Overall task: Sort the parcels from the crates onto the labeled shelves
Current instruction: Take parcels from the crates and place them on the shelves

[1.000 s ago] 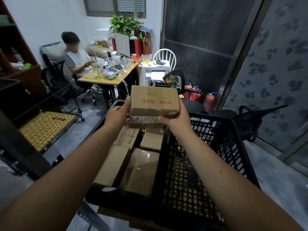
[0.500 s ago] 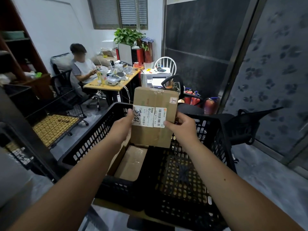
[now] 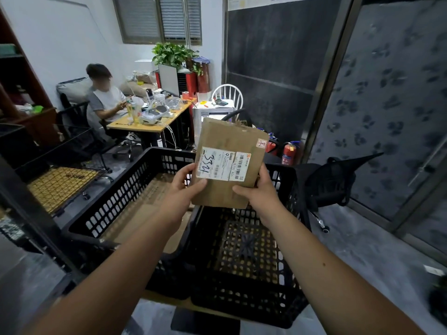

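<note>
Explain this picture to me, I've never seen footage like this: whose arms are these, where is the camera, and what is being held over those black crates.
There is no machine here. A person wears a camera on the head, so you look forward and down along their own two bare arms. The left hand and the right hand together hold one flat brown cardboard parcel, its white shipping label turned toward the camera. Handwritten digits are on it, which I cannot read with certainty. Below stand two black plastic crates: the left crate has more brown parcels in it, while in the right crate only the perforated bottom shows. Behind, another person sits at a cluttered desk.
</note>
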`<state>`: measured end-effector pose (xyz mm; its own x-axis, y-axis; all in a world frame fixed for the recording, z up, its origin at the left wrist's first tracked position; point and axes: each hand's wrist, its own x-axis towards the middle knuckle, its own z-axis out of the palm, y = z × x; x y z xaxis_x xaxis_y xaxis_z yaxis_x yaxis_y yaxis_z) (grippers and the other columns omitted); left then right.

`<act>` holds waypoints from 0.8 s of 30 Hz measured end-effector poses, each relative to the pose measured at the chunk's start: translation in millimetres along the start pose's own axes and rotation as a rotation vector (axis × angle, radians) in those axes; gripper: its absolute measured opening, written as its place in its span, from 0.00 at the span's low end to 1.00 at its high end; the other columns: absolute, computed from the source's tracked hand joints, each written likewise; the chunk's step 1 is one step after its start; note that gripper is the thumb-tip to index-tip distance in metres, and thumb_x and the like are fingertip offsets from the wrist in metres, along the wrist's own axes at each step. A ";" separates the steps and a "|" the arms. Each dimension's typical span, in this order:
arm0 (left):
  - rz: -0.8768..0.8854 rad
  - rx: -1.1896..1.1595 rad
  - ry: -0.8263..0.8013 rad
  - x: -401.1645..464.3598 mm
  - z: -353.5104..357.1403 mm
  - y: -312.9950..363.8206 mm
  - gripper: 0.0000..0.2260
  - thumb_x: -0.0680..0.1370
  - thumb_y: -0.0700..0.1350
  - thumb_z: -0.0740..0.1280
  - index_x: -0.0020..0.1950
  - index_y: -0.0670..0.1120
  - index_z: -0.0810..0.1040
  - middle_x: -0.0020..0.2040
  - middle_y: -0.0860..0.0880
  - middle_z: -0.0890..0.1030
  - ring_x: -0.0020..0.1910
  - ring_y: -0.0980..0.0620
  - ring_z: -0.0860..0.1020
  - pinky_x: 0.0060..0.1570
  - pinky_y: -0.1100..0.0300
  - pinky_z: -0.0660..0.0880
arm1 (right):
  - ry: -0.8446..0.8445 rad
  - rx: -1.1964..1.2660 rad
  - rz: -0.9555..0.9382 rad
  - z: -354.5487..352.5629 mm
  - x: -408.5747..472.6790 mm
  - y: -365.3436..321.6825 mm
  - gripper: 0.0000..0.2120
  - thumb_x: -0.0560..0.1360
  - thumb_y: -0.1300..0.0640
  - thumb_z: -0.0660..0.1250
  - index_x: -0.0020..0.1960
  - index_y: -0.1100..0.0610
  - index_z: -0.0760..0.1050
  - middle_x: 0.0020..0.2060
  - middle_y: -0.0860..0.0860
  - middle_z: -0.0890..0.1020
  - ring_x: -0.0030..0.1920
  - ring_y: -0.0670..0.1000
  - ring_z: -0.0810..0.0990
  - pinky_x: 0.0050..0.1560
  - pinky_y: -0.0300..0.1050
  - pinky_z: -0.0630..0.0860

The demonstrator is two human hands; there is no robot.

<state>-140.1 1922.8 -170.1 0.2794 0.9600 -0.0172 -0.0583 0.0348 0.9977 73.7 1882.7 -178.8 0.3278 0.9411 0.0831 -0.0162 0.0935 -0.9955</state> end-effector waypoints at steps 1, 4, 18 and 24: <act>0.034 -0.010 -0.006 -1.9 3.1 0.4 0.24 0.77 0.48 0.76 0.71 0.61 0.74 0.66 0.52 0.81 0.58 0.53 0.84 0.46 0.58 0.81 | 0.008 -0.007 0.011 -2.8 -1.3 1.1 0.41 0.71 0.69 0.78 0.75 0.42 0.69 0.60 0.42 0.84 0.60 0.46 0.84 0.60 0.50 0.82; 0.128 -0.007 0.008 -3.6 12.3 -0.5 0.29 0.76 0.41 0.77 0.72 0.56 0.71 0.67 0.50 0.78 0.56 0.58 0.83 0.48 0.60 0.82 | 0.050 0.061 0.028 -6.4 -7.1 2.6 0.31 0.73 0.65 0.78 0.69 0.39 0.74 0.59 0.42 0.85 0.58 0.45 0.85 0.55 0.45 0.83; 0.018 -0.205 0.079 -1.1 22.9 -6.9 0.25 0.78 0.39 0.74 0.71 0.50 0.69 0.68 0.45 0.77 0.60 0.45 0.83 0.46 0.54 0.83 | -0.192 0.057 0.088 -17.4 -20.1 -4.0 0.45 0.80 0.67 0.70 0.75 0.22 0.57 0.70 0.38 0.72 0.64 0.51 0.81 0.57 0.62 0.84; -0.010 -0.246 0.037 -0.5 16.2 -6.9 0.25 0.78 0.39 0.73 0.72 0.48 0.69 0.67 0.45 0.79 0.58 0.47 0.84 0.50 0.52 0.83 | -0.216 0.026 0.041 -10.5 -17.2 -6.6 0.41 0.77 0.65 0.73 0.73 0.25 0.66 0.73 0.44 0.70 0.66 0.52 0.79 0.58 0.59 0.84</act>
<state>-124.3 1917.6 -175.9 0.2460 0.9687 -0.0342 -0.2884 0.1068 0.9515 78.1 1862.4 -174.1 0.1161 0.9918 0.0533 -0.0504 0.0595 -0.9970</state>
